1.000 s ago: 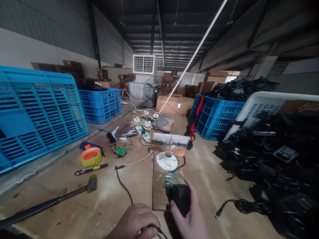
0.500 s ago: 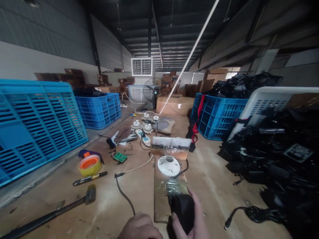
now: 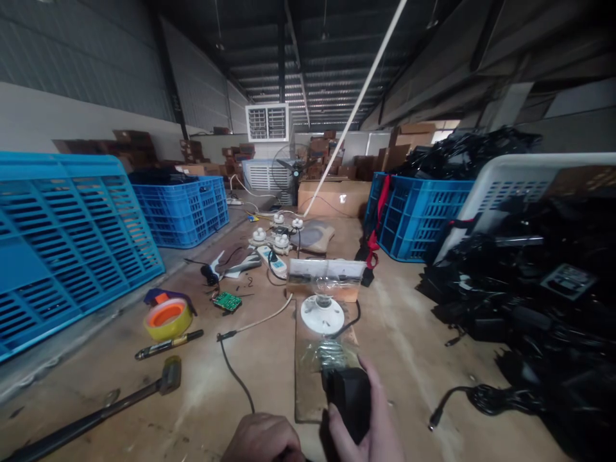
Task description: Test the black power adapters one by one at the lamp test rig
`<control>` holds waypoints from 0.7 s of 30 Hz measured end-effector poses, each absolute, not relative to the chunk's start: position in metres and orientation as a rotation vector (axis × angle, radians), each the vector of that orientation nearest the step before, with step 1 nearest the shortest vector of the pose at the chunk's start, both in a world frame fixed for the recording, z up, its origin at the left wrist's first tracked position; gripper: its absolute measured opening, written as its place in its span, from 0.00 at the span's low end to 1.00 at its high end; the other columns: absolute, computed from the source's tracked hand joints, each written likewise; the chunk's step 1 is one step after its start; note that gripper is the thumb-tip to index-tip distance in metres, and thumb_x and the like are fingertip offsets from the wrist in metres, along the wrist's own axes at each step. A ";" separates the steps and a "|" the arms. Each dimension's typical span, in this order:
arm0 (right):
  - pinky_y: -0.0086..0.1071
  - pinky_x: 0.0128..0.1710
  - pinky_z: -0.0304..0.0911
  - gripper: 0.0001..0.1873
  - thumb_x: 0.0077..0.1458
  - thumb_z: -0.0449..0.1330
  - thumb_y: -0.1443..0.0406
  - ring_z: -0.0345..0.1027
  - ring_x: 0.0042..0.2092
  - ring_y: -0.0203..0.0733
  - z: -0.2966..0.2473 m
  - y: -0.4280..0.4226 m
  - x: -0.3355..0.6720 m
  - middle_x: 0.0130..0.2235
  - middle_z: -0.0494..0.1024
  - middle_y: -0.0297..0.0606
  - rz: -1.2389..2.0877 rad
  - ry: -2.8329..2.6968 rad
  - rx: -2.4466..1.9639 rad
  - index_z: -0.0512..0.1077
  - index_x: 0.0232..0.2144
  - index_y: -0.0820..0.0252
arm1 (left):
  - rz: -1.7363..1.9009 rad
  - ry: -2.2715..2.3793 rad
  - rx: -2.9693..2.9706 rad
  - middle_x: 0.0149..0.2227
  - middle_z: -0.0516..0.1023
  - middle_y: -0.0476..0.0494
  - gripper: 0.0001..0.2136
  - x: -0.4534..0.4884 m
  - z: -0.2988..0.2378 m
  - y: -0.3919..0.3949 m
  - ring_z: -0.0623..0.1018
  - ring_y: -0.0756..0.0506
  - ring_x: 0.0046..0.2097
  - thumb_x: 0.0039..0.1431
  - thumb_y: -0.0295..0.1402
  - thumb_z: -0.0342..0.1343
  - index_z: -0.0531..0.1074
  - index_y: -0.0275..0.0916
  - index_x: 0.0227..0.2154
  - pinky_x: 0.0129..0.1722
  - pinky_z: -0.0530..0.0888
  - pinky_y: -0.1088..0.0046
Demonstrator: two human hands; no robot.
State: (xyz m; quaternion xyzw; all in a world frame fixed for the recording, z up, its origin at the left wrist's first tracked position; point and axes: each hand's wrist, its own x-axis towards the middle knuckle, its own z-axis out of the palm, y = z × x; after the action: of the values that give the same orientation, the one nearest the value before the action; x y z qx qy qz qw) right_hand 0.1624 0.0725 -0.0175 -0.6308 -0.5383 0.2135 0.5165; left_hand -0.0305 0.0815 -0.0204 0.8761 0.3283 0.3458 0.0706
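Since the earlier frame, the view has dipped slightly, while the 2 hands sit almost where they were, low in the picture. The right hand (image 3: 366, 417) grips a black power adapter (image 3: 347, 398), its fingers (image 3: 380, 410) clamped around the block. The adapter is held just above a wooden board (image 3: 305, 391) lying on the concrete floor (image 3: 260, 378). Plastic wrap (image 3: 332, 354) lies on the board, just beyond the adapter. Further along stands a white lamp holder (image 3: 322, 314) with a clear glass bulb (image 3: 323, 285). The left hand (image 3: 262, 439) is curled at the bottom edge, and whether its fingers hold anything cannot be told. A black cable (image 3: 235, 382) curves up from near it to a pale cord (image 3: 255, 323). Left of the board lie a green circuit board (image 3: 226, 301), a roll of tape (image 3: 168, 319), a marker (image 3: 168, 344) and a hammer (image 3: 96, 414). Right of it is a heap of black adapters (image 3: 510, 301).
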 end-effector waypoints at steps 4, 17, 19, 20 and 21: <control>0.40 0.47 0.72 0.35 0.62 0.52 0.54 0.72 0.58 0.57 -0.020 0.073 0.165 0.56 0.76 0.53 0.478 -1.330 -1.510 0.53 0.66 0.66 | 1.008 1.015 2.680 0.19 0.74 0.54 0.30 -0.029 -0.022 0.082 0.73 0.53 0.21 0.77 0.46 0.29 0.65 0.41 0.23 0.23 0.64 0.75; 0.38 0.50 0.69 0.29 0.47 0.64 0.53 0.73 0.51 0.53 0.051 0.057 0.189 0.45 0.80 0.42 1.278 -1.187 -1.301 0.71 0.49 0.60 | 0.918 1.078 2.578 0.22 0.76 0.52 0.28 -0.029 -0.003 0.074 0.77 0.52 0.25 0.77 0.43 0.33 0.69 0.41 0.24 0.27 0.69 0.78; 0.33 0.45 0.69 0.21 0.45 0.68 0.55 0.75 0.47 0.50 0.071 0.041 0.199 0.39 0.81 0.34 1.626 -1.276 -1.176 0.76 0.42 0.55 | 0.925 1.023 2.500 0.24 0.78 0.53 0.25 -0.033 -0.002 0.075 0.79 0.51 0.27 0.76 0.45 0.39 0.72 0.43 0.27 0.27 0.72 0.80; 0.31 0.44 0.69 0.19 0.44 0.69 0.56 0.75 0.46 0.49 0.075 0.033 0.203 0.38 0.81 0.31 1.716 -1.356 -1.155 0.78 0.41 0.53 | 0.925 0.975 2.483 0.25 0.79 0.53 0.23 -0.036 -0.004 0.077 0.79 0.51 0.27 0.75 0.46 0.42 0.73 0.44 0.28 0.27 0.72 0.82; 0.29 0.42 0.69 0.18 0.45 0.70 0.56 0.75 0.46 0.48 0.075 0.025 0.208 0.36 0.81 0.29 1.730 -1.456 -1.176 0.79 0.40 0.50 | 0.923 0.897 2.479 0.25 0.79 0.54 0.21 -0.039 -0.008 0.080 0.79 0.52 0.27 0.74 0.48 0.45 0.74 0.45 0.30 0.27 0.73 0.83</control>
State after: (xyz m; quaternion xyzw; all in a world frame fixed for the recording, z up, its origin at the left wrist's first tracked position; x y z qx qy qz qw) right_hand 0.2081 0.0252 0.0748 -0.4412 -0.5464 0.6491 0.2922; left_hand -0.0391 0.0800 -0.0076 0.8741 0.3163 0.3253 0.1731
